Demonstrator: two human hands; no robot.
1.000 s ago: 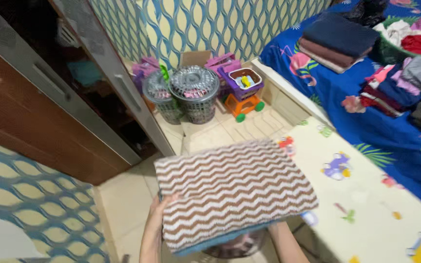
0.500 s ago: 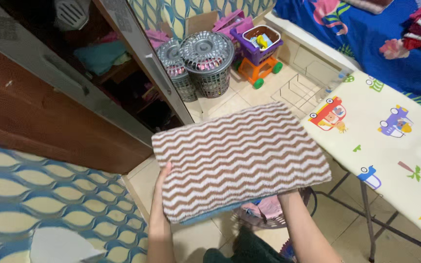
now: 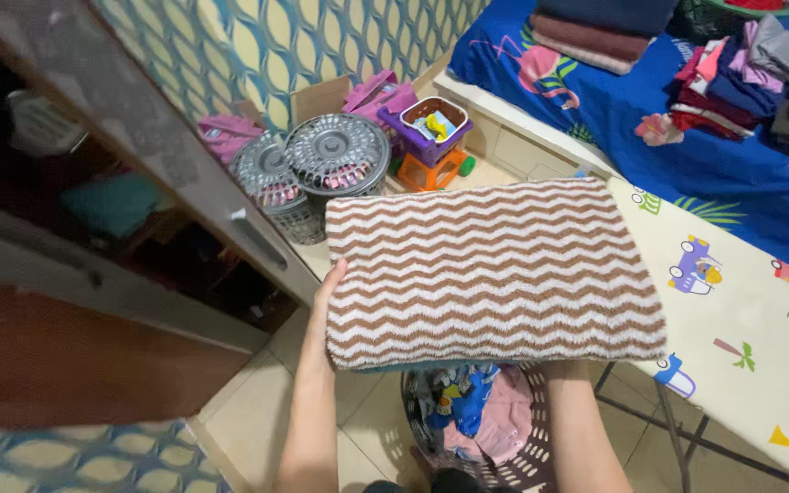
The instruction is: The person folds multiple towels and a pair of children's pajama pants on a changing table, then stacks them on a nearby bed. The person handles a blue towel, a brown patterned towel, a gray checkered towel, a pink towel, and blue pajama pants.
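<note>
Blue-and-cream patterned wallpaper (image 3: 340, 46) backs a tiled floor (image 3: 248, 411); a blue-sheeted bed (image 3: 614, 100) carries stacked clothes. Beside it stands an ironing board (image 3: 741, 310). Above a laundry basket (image 3: 486, 429), the left hand (image 3: 329, 292) grips a folded brown-and-white zigzag towel (image 3: 490, 269); the right hand is hidden beneath.

Right hand hidden under folded brown-and-white zigzag towel (image 3: 490, 269); left hand (image 3: 329, 290) mostly covered by towel edge; dark plastic laundry basket (image 3: 513, 461) part-hidden, cut by bottom edge
</note>
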